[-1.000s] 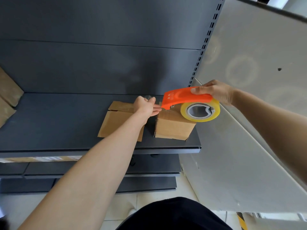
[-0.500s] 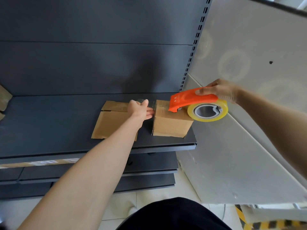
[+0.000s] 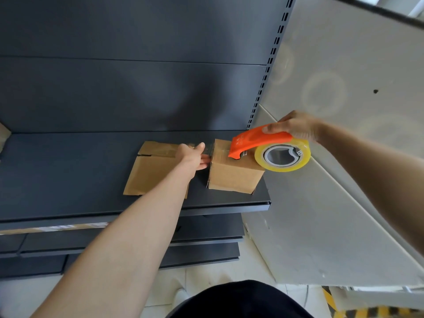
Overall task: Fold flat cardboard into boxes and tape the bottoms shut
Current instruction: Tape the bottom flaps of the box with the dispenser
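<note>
A small folded cardboard box (image 3: 234, 177) stands on the dark grey shelf (image 3: 68, 171) near its right end. My right hand (image 3: 296, 128) grips an orange tape dispenser (image 3: 257, 141) with a clear yellowish tape roll (image 3: 283, 154); the dispenser's nose rests on the box's top. A strip of clear tape runs from the nose over the box's left top edge. My left hand (image 3: 192, 156) presses its straight fingers against the box's left side, where the tape end lies. A flat cardboard blank (image 3: 151, 173) lies on the shelf just left of the box, partly under my left forearm.
The shelf's dark back panel (image 3: 137, 88) rises behind the box. A white slanted panel (image 3: 321, 203) stands close to the right. Lower shelves (image 3: 206, 230) sit below. More brown cardboard (image 3: 3, 134) shows at the far left edge. Floor tiles (image 3: 206, 278) lie below.
The dispenser has travelled right across the box's top, laying tape. My left hand has dropped from the top edge to the box's left side, fingers straightened.
</note>
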The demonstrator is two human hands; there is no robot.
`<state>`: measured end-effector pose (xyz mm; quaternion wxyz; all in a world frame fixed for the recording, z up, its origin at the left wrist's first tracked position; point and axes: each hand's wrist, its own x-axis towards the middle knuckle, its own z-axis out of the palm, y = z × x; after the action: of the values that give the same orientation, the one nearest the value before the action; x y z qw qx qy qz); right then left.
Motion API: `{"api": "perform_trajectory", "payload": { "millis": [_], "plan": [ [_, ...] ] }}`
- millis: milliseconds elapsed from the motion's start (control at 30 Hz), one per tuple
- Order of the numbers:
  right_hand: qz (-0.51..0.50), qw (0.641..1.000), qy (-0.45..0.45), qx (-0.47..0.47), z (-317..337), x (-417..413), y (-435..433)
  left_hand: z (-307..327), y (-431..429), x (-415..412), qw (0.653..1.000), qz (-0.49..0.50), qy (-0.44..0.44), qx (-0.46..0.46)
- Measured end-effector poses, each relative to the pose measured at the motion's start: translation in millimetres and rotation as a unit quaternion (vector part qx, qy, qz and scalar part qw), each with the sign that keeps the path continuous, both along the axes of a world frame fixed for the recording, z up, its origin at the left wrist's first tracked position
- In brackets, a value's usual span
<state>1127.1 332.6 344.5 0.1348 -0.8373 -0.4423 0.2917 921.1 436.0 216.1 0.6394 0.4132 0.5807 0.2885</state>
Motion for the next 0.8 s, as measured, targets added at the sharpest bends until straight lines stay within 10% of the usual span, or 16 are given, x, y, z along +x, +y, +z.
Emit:
{"api": "perform_trajectory", "payload": {
  "millis": [800],
  "plan": [
    [-0.006, 1.000, -0.017, -0.006, -1, -4, 4, -15, 2, 5, 0.970, -0.135, 0.101, -0.175]
  ]
}}
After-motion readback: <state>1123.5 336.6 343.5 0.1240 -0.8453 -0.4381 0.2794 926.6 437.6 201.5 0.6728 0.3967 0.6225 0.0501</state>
